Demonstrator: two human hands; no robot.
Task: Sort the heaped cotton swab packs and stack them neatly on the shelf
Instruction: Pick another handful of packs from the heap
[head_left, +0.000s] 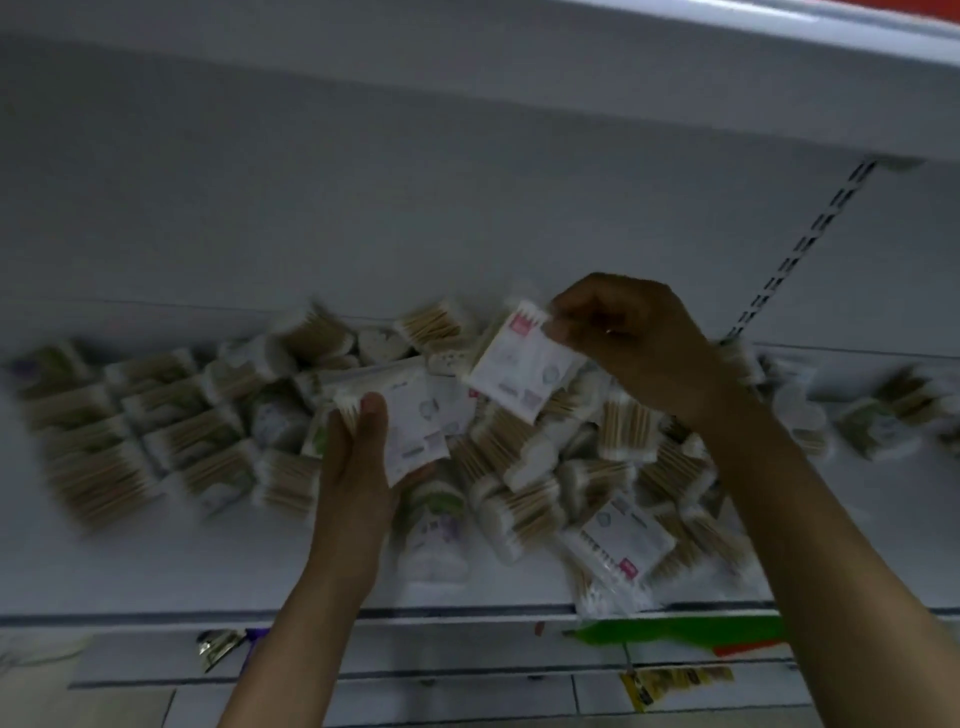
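Note:
A loose heap of cotton swab packs (524, 467) covers the middle of the white shelf (156, 561). To its left, several packs lie in neat rows (130, 426). My left hand (358, 457) grips a flat white swab pack (410, 415) from below, thumb on its face. My right hand (623, 338) pinches the top corner of a second flat white pack (524, 364) and holds it above the heap. Another flat white pack (618, 551) lies at the shelf's front edge. The picture is blurred.
More swab packs (883, 410) lie scattered on the right of the shelf. The shelf above (727, 78) overhangs the work area. A slotted upright rail (795, 249) runs up the back wall. Lower shelves with green (675, 631) and yellow (675, 680) labels show below.

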